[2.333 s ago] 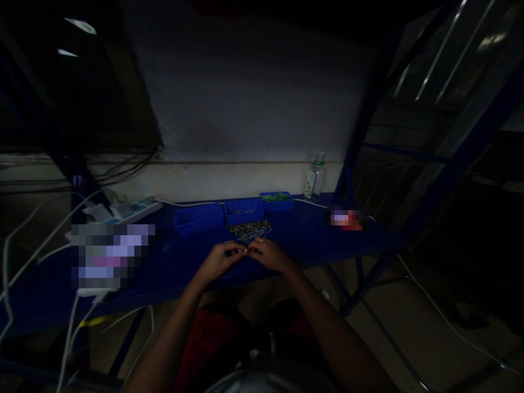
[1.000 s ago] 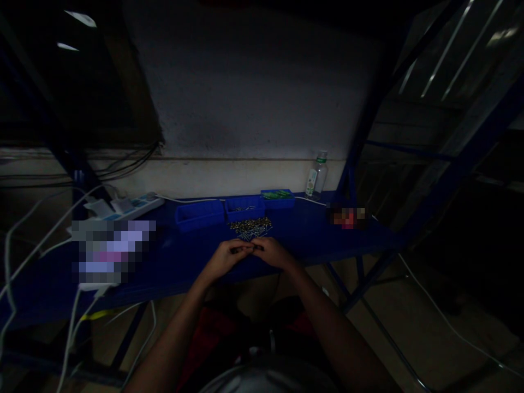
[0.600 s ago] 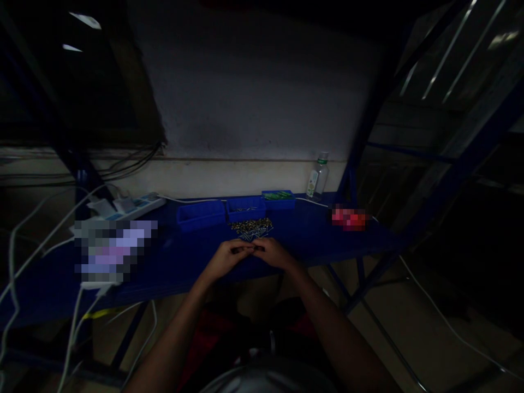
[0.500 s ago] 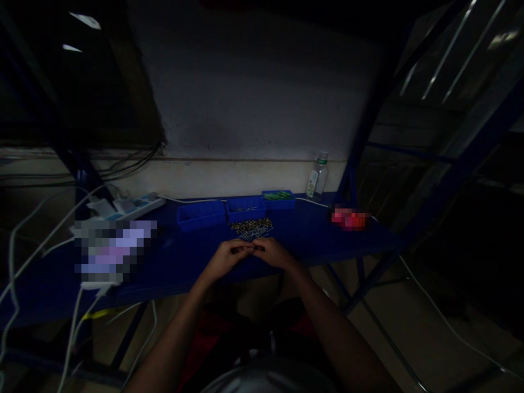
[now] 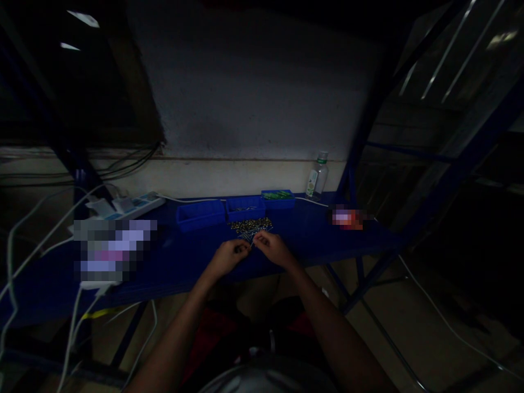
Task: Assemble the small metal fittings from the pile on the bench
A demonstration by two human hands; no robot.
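Over the front of the blue table, my left hand (image 5: 230, 257) and my right hand (image 5: 273, 249) face each other with fingertips pinched and a small gap between them. A thin silver screw (image 5: 252, 244) spans that gap, gripped by my right fingertips. Its lower end reaches my left fingertips; whatever else they pinch is too small and dark to make out. Just beyond my hands lies a heap of silver screws (image 5: 245, 236), partly covered by my fingers. Behind it is a pile of small brass-coloured parts (image 5: 250, 224).
Along the back of the blue table (image 5: 180, 256) stand a blue bin (image 5: 200, 222), another with some screws (image 5: 246, 216), and one with green pieces (image 5: 279, 204). A clear bottle (image 5: 318, 177) stands right. Left are a power strip (image 5: 141, 206), cables and a blurred patch.
My hands were together with fingertips touching. They have drawn slightly apart, and a thin screw now shows between them. The bins and piles have stayed in place.
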